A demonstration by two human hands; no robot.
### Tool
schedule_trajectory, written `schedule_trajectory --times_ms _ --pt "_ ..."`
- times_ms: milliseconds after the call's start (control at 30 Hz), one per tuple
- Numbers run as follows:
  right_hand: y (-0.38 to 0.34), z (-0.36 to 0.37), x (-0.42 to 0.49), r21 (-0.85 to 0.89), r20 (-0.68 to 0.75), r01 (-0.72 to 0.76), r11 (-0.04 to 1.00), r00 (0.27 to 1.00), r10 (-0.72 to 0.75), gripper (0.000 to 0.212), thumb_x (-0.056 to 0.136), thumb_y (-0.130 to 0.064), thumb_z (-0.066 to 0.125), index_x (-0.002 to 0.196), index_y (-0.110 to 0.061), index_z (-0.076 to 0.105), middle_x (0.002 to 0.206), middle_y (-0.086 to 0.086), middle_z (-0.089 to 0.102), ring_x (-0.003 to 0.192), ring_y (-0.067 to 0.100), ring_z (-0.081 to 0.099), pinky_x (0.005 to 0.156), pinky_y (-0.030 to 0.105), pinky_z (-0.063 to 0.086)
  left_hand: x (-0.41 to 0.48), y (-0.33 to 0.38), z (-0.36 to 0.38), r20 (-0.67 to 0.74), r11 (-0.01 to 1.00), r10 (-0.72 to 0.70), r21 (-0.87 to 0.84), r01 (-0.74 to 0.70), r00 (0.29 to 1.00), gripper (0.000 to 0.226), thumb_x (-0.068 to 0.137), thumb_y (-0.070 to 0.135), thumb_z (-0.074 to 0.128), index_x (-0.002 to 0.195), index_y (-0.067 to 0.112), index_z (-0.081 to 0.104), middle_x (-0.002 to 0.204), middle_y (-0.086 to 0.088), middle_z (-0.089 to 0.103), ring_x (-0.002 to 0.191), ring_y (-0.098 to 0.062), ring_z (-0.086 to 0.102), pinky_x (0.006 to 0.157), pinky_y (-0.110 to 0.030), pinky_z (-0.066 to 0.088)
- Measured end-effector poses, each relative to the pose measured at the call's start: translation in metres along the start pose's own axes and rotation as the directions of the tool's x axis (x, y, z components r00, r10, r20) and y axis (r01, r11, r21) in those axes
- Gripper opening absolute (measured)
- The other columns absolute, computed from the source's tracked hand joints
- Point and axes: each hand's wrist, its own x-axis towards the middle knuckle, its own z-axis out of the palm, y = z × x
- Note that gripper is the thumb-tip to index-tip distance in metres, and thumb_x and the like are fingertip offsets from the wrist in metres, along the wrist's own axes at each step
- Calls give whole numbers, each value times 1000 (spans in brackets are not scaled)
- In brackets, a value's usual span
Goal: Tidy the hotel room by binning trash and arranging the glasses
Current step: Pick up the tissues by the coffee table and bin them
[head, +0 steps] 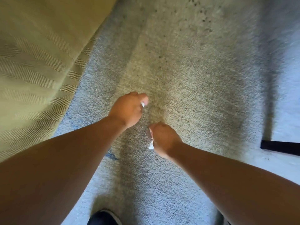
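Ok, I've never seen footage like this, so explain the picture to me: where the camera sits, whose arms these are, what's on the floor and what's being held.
There is no machine here. The camera is worn on a person's head and looks forward and down, so you see their own two bare arms reaching out over the floor.

The left hand is closed around a small white scrap that peeks out by the fingers. The right hand is also closed, with a bit of crumpled white paper sticking out at its side. What exactly these scraps are is too small to tell.

Below is a grey-beige carpet with a few dark specks. At the left hangs a yellow-green bedspread with a zigzag weave. A dark shoe shows at the bottom edge, and a dark strip at the right.
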Motion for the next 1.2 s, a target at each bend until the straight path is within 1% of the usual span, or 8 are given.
schedule_trajectory --times_ms 133,233,367,467,567,733,1000,1200 --pt "-8 -55 -22 67 -65 -53 996 996 58 32 84 12 47 103 -13 51 79 2 54 75 21 54 52 26 34 -13 30 -43 -9 999 -30 -33 30 1000 26 88 -2 46 80 15 64 89 -4 63 73 -22 59 61 -32 47" --pt "-24 -115 -55 97 -140 -73 993 986 87 25 88 6 42 93 -13 58 83 5 56 78 23 52 59 27 36 -28 69 -97 -6 998 -16 -53 16 1000 19 88 9 44 74 13 55 80 -6 58 74 -26 57 69 -41 50" --pt "-55 -217 -128 108 -213 -71 992 973 93 24 94 -9 38 102 -6 60 102 17 59 98 33 54 75 33 40 -53 146 -192 -10 999 -27 41 27 1000 16 87 25 46 81 14 55 85 -5 55 76 -27 54 65 -34 43" --pt "-78 -290 -185 171 -262 -103 980 954 146 15 91 -19 43 95 -9 53 108 15 51 100 33 52 75 32 39 -70 198 -261 -5 997 -33 67 33 999 9 88 21 45 90 17 53 87 -2 56 77 -25 53 63 -31 37" --pt "-101 -355 -243 220 -295 -129 967 936 192 23 88 -9 46 110 -9 51 118 11 42 105 30 51 82 34 44 -94 249 -327 8 998 -5 58 5 1000 15 88 13 41 94 20 54 96 -2 57 82 -26 54 68 -31 40" --pt "-140 -449 -347 221 -356 -118 968 914 193 32 85 3 43 112 -9 55 120 14 50 104 32 55 84 34 44 -137 322 -429 -4 992 100 75 -99 995 23 83 4 42 86 22 55 98 -1 60 86 -24 57 79 -40 50" --pt "-172 -540 -507 291 -539 -168 942 784 307 19 88 -7 41 82 -17 57 102 9 57 92 29 58 77 35 46 -203 436 -550 -15 929 349 136 -344 937 21 81 0 43 76 15 56 81 -3 61 75 -25 58 69 -49 49" --pt "-163 -574 -619 346 -645 -212 914 654 396 18 86 -12 40 79 -20 54 90 2 52 90 25 51 88 36 44 -253 530 -592 -56 849 512 181 -496 857 21 85 1 42 82 15 58 88 -2 61 79 -24 56 68 -38 47"
